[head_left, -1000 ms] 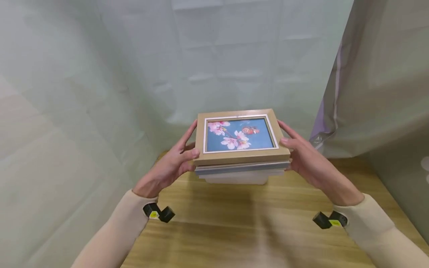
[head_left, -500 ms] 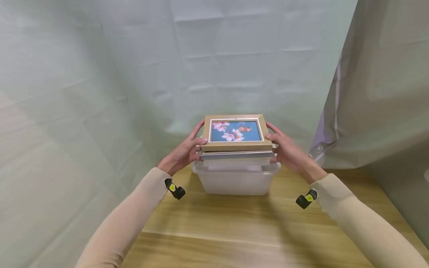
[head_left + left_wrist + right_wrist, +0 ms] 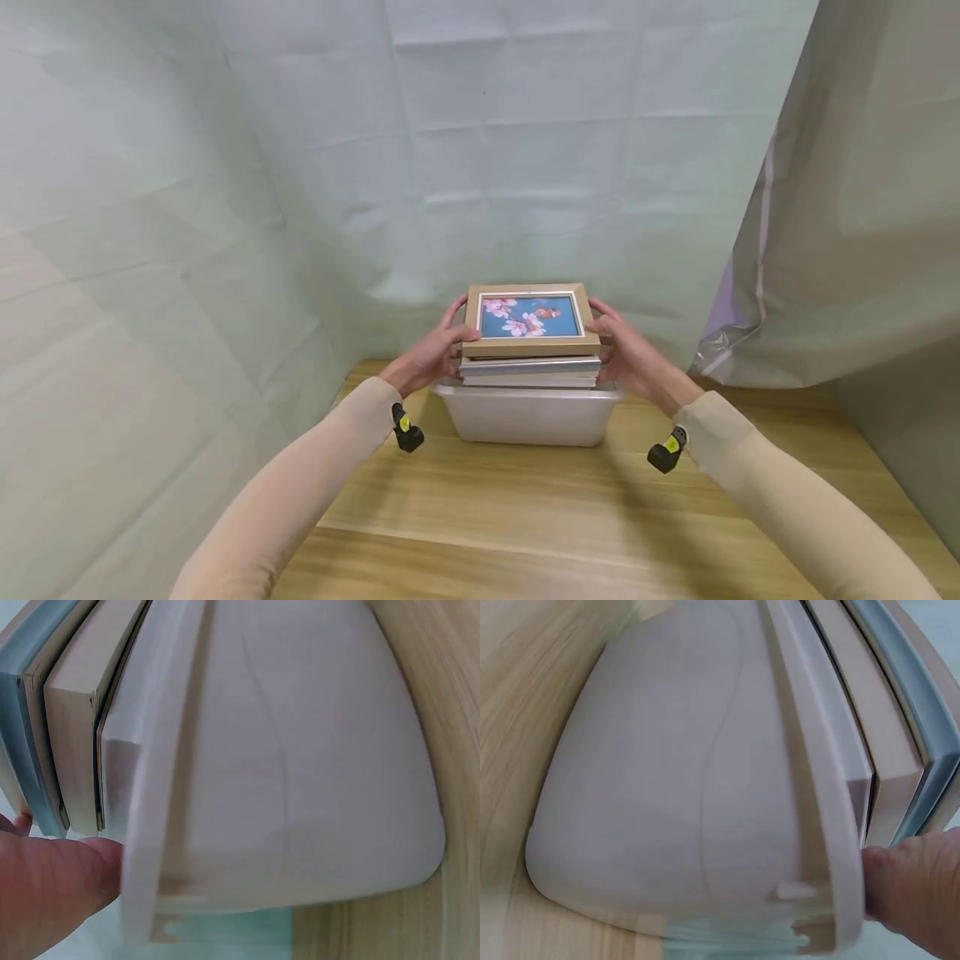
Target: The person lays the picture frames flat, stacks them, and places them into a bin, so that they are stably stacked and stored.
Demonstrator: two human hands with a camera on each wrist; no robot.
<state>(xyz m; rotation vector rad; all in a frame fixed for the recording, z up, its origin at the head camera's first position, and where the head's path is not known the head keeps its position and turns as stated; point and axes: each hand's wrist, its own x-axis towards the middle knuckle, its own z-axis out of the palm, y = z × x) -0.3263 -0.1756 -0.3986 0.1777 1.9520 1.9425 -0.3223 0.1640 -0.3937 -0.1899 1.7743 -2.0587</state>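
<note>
A stack of picture frames (image 3: 531,346) is held between both hands at the mouth of a white plastic bin (image 3: 532,417). The top frame is light wood around a blue print of pink blossoms and a bird. Below it lie a blue-grey frame (image 3: 26,712), a pale wooden one (image 3: 71,712) and a white one (image 3: 124,757), its lower part behind the bin's rim. My left hand (image 3: 431,354) grips the stack's left side, thumb on the top frame's edge. On the right side my right hand (image 3: 630,358) grips it likewise. Fingers behind the stack are partly hidden.
The bin stands on a wood-grain tabletop (image 3: 480,517), close to a pale sheet (image 3: 525,167) at the back. A similar sheet hangs at the left, and a grey-brown curtain (image 3: 847,208) at the right.
Both hands have carried the stack away from me and down to the bin's opening. The bin, mostly hidden a second ago, now shows beneath the frames.
</note>
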